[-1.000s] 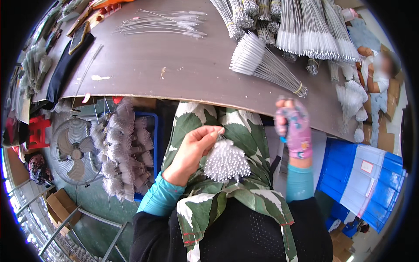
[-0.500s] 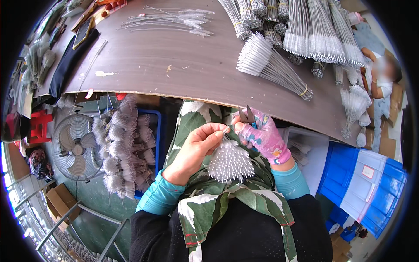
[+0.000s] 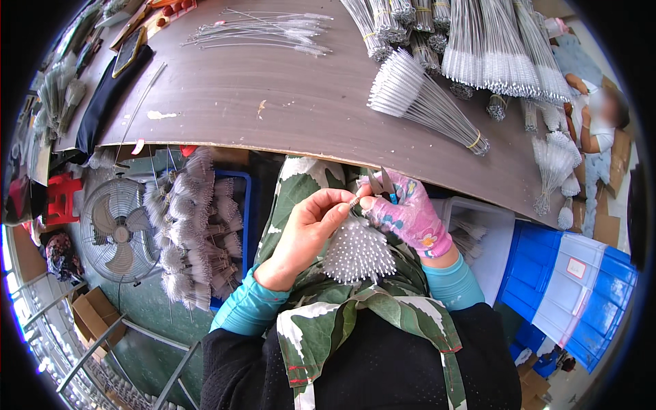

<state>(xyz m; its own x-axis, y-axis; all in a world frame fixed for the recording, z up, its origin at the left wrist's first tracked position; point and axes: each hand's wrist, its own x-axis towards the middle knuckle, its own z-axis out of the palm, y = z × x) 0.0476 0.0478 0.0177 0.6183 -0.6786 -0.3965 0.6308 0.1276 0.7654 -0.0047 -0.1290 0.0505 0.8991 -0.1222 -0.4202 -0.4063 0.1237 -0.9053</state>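
A bundle of thin wire brushes [image 3: 359, 251] hangs over my lap, its white-dotted bristle heads fanned out toward me. My bare left hand [image 3: 316, 225] pinches the wires just above the heads, between thumb and fingertips. In a pink flowered glove, my right hand [image 3: 408, 213] is closed around a pair of snips [image 3: 383, 183], with pointed grey blades spread apart and a bit of blue handle showing. The right thumb and index finger meet the left fingertips at the bundle's neck. What they pinch there is mostly hidden.
On the table [image 3: 225, 102] ahead lie a banded brush bundle [image 3: 427, 102], many more stacked bundles at the far right and loose brushes [image 3: 266, 33]. A fan [image 3: 121, 229] and piled brushes [image 3: 188, 232] are at left. Blue bins [image 3: 567, 287] stand right, near a person [image 3: 596, 126].
My right hand has shifted slightly left, bringing its thumb and index finger against the left fingertips at the bundle's neck. The left hand keeps its pinch.
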